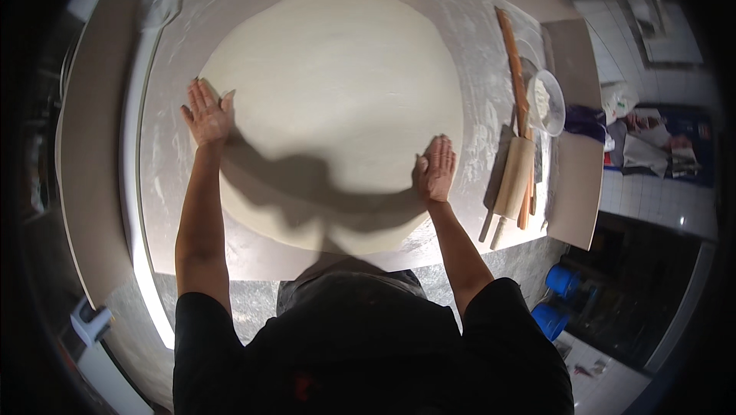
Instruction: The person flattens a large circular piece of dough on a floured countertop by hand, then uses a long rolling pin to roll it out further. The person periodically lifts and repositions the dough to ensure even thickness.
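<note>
A very large, thin round sheet of pale dough (345, 81) lies on a flour-dusted work table (483, 99). At the sheet's left edge, my left hand (208, 116) rests with the thumb spread from the fingers, and nothing is in it. My right hand (438, 171) lies flat near the right edge, its fingers stretched out and also holding nothing. Shadows of my arms and head fall across the lower part of the dough.
Right of the dough lie a thick wooden rolling pin (513, 179) and a long thin wooden rod (512, 50). Beside them stands a clear plastic bowl (556, 102) holding white flour. Upright boards border the table at left (95, 127) and right (575, 173).
</note>
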The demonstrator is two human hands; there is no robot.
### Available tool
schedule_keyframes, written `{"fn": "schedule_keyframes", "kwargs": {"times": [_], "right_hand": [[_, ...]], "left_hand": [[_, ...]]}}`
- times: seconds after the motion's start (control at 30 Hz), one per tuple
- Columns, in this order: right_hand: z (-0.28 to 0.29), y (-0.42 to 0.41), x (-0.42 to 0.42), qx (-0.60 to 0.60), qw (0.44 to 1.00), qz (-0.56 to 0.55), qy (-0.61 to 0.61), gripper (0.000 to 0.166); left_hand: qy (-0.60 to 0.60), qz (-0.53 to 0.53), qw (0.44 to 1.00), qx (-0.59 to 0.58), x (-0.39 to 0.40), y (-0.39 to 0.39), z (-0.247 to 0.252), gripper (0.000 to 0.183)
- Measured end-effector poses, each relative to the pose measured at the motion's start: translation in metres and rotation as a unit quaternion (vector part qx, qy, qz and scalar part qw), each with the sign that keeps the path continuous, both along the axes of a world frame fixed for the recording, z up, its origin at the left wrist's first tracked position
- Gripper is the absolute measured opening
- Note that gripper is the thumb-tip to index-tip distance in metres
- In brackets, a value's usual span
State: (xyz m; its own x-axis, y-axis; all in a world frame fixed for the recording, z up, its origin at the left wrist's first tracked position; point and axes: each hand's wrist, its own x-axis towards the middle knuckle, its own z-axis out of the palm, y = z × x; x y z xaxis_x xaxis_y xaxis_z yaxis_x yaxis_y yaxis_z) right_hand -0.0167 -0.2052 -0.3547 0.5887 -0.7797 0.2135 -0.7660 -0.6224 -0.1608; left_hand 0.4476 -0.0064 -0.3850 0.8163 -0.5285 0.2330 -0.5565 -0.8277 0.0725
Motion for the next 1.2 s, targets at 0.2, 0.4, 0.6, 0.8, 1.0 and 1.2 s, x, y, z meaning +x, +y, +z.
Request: {"fn": "schedule_keyframes", "kwargs": {"times": [0.2, 0.4, 0.6, 0.8, 1.0, 1.2], "right_hand": [[-0.005, -0.005, 0.08, -0.009, 0.991, 0.113, -0.068, 0.068], [0.004, -0.034, 0.2, -0.03, 0.946, 0.318, -0.057, 0.067], [-0.006, -0.151, 0.091, -0.052, 0.995, -0.037, -0.081, 0.065], [0.008, -0.031, 0.0, 0.032, 0.996, -0.051, -0.073, 0.069], [0.023, -0.059, -0.105, 0.127, 0.973, 0.021, -0.191, 0.06], [0.073, -0.146, -0.264, -0.043, 0.959, -0.257, -0.114, 0.04]], "left_hand": [[-0.025, -0.063, 0.994, 0.085, -0.059, -0.039, 0.02, 0.073], [0.003, -0.259, 0.965, -0.037, -0.149, -0.054, 0.037, 0.071], [0.055, -0.253, 0.966, 0.019, -0.166, -0.036, 0.048, 0.071], [0.082, -0.25, 0.965, 0.001, -0.249, -0.062, 0.047, 0.072], [0.068, -0.309, 0.948, 0.036, -0.302, -0.082, 0.047, 0.075], [0.046, -0.305, 0.951, -0.004, -0.295, -0.074, 0.051, 0.071]]}}
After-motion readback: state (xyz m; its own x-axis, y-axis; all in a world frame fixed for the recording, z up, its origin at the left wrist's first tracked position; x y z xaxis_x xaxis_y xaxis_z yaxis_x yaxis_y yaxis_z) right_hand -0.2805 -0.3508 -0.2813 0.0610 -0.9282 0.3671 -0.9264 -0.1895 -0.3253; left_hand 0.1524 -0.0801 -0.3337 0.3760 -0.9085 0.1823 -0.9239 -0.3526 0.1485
